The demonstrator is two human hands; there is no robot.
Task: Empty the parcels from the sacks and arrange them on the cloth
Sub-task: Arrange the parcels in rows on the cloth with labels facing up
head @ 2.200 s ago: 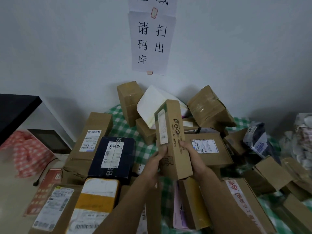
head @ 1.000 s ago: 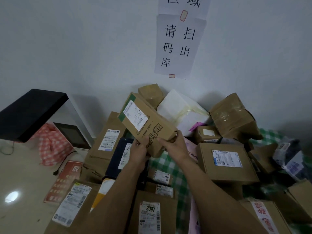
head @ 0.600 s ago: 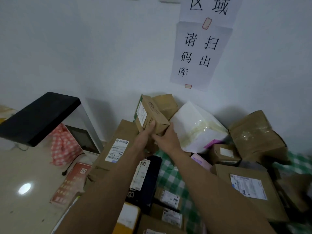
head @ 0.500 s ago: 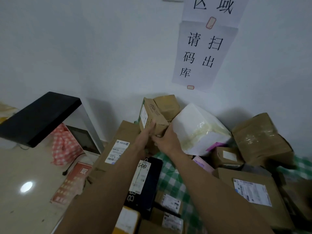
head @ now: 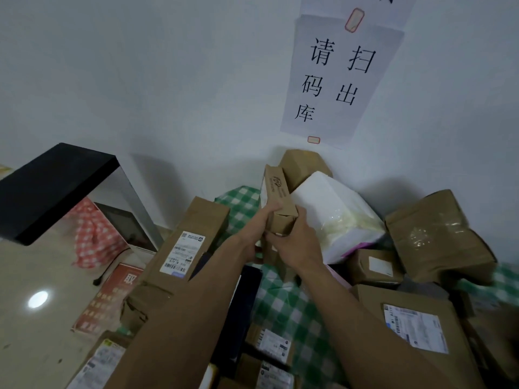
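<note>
About nine brown parcels (head: 196,220), one white parcel (head: 331,209), one dark box (head: 247,299), one green checked cloth (head: 283,307), two paper notices (head: 331,80)

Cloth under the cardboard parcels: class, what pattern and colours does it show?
A green-and-white checked cloth, clearest in the head view.

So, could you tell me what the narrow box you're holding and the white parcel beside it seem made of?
The narrow box looks like matte brown cardboard, judging by its folded end flaps. The white parcel may be foam or plastic-wrapped; shiny yellowish tape crosses it.
</note>
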